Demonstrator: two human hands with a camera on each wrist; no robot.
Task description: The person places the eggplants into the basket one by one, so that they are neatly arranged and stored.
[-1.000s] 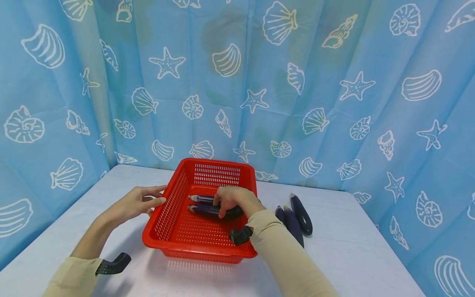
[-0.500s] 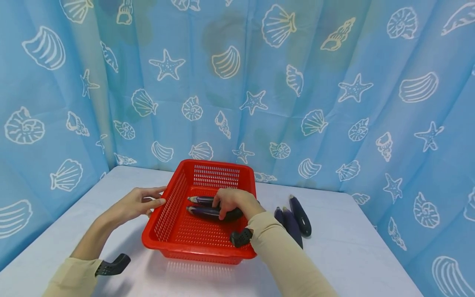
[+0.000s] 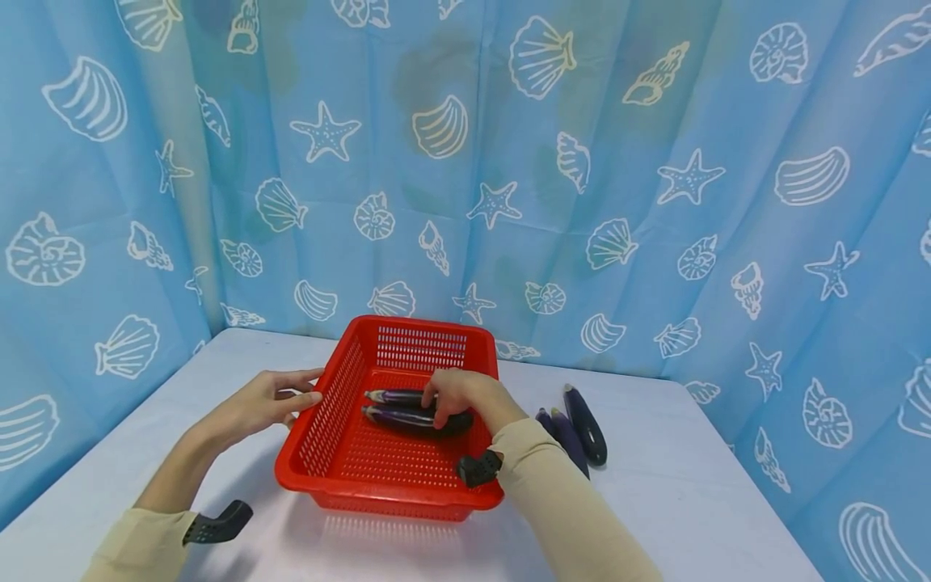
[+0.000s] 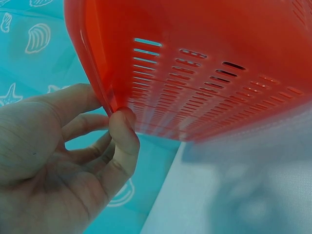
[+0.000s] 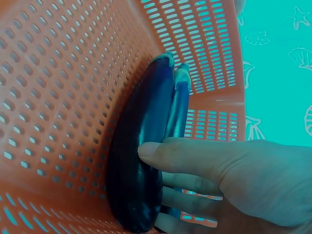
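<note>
A red plastic basket with slotted walls stands on the white table. My left hand pinches its left rim between thumb and fingers, as the left wrist view shows. Inside lie two dark purple eggplants side by side, pale stem ends to the left: a nearer eggplant and a farther eggplant. From above, my right hand reaches into the basket and holds the nearer one. Its thumb lies on the glossy skin, while the other fingers pass between the two eggplants, their tips hidden.
Right of the basket lie several more eggplants on the white table, partly hidden by the right sleeve. A blue curtain with white shells and starfish hangs close behind the table and along both sides.
My right hand has shifted slightly to the right along the nearer eggplant, showing more of both eggplants. The left hand keeps its place on the rim. The whole view has drifted a little.
</note>
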